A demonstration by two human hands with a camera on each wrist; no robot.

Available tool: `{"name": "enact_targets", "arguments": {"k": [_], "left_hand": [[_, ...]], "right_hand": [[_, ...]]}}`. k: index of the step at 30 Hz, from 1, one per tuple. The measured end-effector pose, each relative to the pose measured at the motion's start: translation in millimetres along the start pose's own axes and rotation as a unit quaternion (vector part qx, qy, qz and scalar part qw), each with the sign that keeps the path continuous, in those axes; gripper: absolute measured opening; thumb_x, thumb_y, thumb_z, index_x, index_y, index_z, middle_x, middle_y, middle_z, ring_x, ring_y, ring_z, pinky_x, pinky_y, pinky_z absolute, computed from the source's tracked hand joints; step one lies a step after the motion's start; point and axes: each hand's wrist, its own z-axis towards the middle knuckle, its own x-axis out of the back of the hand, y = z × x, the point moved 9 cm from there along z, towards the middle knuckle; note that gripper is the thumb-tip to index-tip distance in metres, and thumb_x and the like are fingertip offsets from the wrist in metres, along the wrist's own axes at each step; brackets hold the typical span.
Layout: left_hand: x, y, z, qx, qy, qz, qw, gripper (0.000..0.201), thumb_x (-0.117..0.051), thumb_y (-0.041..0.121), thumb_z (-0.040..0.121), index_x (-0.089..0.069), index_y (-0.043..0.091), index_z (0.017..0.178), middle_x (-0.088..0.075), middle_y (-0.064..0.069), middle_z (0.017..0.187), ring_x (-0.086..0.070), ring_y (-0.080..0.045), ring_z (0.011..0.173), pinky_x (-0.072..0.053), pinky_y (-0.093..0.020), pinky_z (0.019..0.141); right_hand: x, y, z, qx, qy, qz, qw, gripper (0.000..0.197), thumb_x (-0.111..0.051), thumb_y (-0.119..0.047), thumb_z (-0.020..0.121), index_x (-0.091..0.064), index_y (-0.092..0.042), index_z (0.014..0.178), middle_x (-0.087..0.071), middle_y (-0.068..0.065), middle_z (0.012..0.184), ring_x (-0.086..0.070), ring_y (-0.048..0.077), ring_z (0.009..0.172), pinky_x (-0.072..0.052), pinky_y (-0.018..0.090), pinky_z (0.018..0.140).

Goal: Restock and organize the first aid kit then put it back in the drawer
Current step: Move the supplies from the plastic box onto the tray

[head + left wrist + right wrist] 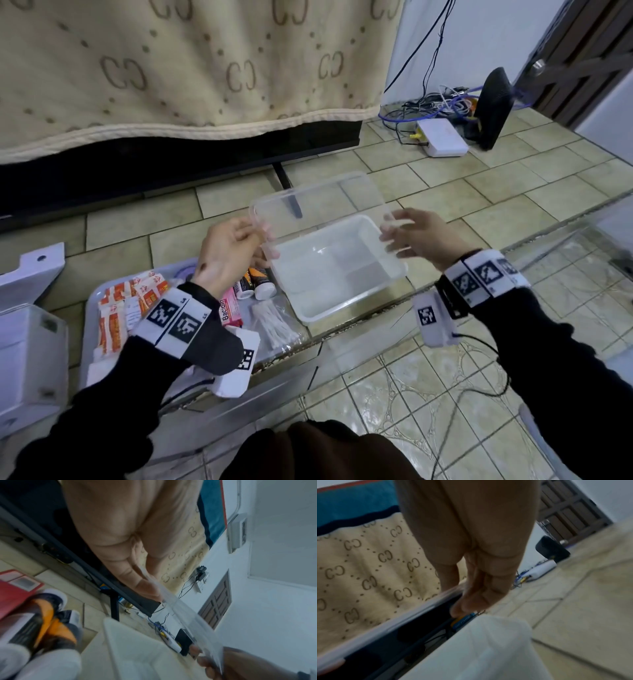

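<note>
Clear plastic, the lid (pixel 315 202) of a first aid container hangs in the air between a person's two hands, tilted above the open translucent box (pixel 337 270) that sits on a glass tabletop (pixel 565 260). The left hand (pixel 229 253) pinches the lid's left edge between thumb and fingers; the right hand (pixel 416 236) grips the opposite edge, fingers curled around the rim. From the left wrist, the lid (pixel 188 616) shows as a pale, blurred strip running from the left hand's fingertips (pixel 145 588) to the right hand (pixel 240 665), with the box's white wall (pixel 130 642) below. The right wrist view shows fingers (pixel 474 595) closed on the lid's edge (pixel 385 626) above the box corner (pixel 488 642).

Supplies lie on a tray (pixel 89 308) left of the box: orange-and-white sachets (pixel 126 308), two small bottles with white caps (pixel 257 282), a pink Bacidin box (pixel 228 310) and a bundle of cotton swabs (pixel 274 323). A patterned beige blanket (pixel 191 68) hangs over furniture behind, and a white router (pixel 442 137) with tangled cables (pixel 442 101) rests on the tiled floor (pixel 462 192).
</note>
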Motion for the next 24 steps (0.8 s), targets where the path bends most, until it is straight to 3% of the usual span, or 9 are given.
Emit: {"name": "enact_targets", "arguments": {"k": [2,4,8,11,15,17,19,22,24], "left_hand": [[-3,-15,-1,0.033,-0.008,-0.003,0.999,0.019,-0.053,0.005,0.093,-0.056,0.001,0.111,-0.066,-0.006,0.083,-0.066,-0.009,0.05,-0.054,-0.019,0.049],[-6,-28,-4,0.053,-0.01,0.028,0.998,0.018,-0.059,0.01,0.09,-0.056,0.009,0.108,-0.066,-0.008,0.08,-0.066,-0.013,0.054,-0.057,-0.026,0.056],[-12,-42,-5,0.072,-0.011,0.108,0.992,0.009,-0.063,0.019,0.088,-0.056,0.02,0.093,-0.067,-0.009,0.075,-0.066,-0.019,0.062,-0.058,-0.036,0.071],[-15,-49,-2,0.093,-0.018,0.124,0.988,0.016,-0.066,0.019,0.087,-0.052,0.023,0.08,-0.065,-0.008,0.071,-0.065,-0.02,0.06,-0.057,-0.035,0.07],[-20,-51,0,0.101,-0.03,0.131,0.986,0.009,-0.066,0.017,0.086,-0.057,0.015,0.085,-0.062,-0.009,0.071,-0.061,-0.02,0.06,-0.054,-0.03,0.067],[-17,-47,1,0.088,-0.013,0.152,0.984,0.011,-0.066,0.016,0.086,-0.057,0.019,0.082,-0.063,-0.007,0.072,-0.061,-0.017,0.056,-0.054,-0.021,0.057],[-16,-43,0,0.079,-0.001,0.168,0.983,0.015,-0.066,0.017,0.086,-0.055,0.021,0.076,-0.067,-0.008,0.076,-0.064,-0.016,0.058,-0.056,-0.021,0.056],[-18,-42,0,0.084,0.003,0.173,0.981,0.027,-0.067,0.021,0.085,-0.051,0.023,0.064,-0.071,-0.015,0.084,-0.07,-0.026,0.073,-0.059,-0.038,0.075],[-18,-42,-1,0.091,0.008,0.179,0.98,0.022,-0.069,0.018,0.084,-0.055,0.021,0.067,-0.071,-0.016,0.086,-0.07,-0.028,0.078,-0.058,-0.042,0.078]], "right_hand": [[0,13,-3,0.014,0.028,0.023,0.999,0.037,-0.062,-0.016,0.088,-0.056,-0.001,0.121,-0.066,0.005,0.081,-0.058,0.014,0.064,-0.052,0.019,0.06],[3,18,-3,0.04,0.083,-0.035,0.995,0.035,-0.059,-0.02,0.09,-0.059,-0.003,0.12,-0.065,0.004,0.078,-0.058,0.013,0.063,-0.049,0.017,0.056],[4,22,-3,0.067,0.153,-0.2,0.965,0.036,-0.055,-0.033,0.092,-0.066,-0.008,0.115,-0.07,0.011,0.106,-0.064,0.024,0.1,-0.043,0.021,0.079],[4,30,-4,0.052,0.163,-0.178,0.969,0.033,-0.056,-0.03,0.091,-0.067,-0.008,0.113,-0.069,0.012,0.111,-0.063,0.024,0.105,-0.045,0.024,0.085],[9,44,-4,0.018,0.171,-0.11,0.979,0.032,-0.058,-0.022,0.089,-0.064,-0.009,0.117,-0.069,0.011,0.111,-0.063,0.025,0.105,-0.048,0.036,0.096],[10,48,-4,0.01,0.166,-0.089,0.982,0.034,-0.059,-0.02,0.088,-0.063,-0.011,0.12,-0.069,0.011,0.11,-0.064,0.025,0.103,-0.048,0.04,0.097],[9,50,-6,0.008,0.165,-0.082,0.983,0.034,-0.061,-0.02,0.088,-0.062,-0.012,0.12,-0.069,0.011,0.11,-0.064,0.022,0.102,-0.048,0.036,0.097],[4,49,-7,0.015,0.163,-0.095,0.982,0.034,-0.062,-0.017,0.088,-0.062,-0.009,0.12,-0.068,0.009,0.112,-0.062,0.017,0.1,-0.043,0.022,0.088],[2,48,-7,0.019,0.168,-0.099,0.981,0.033,-0.062,-0.016,0.088,-0.063,-0.009,0.12,-0.068,0.009,0.113,-0.062,0.018,0.103,-0.042,0.02,0.087]]}}
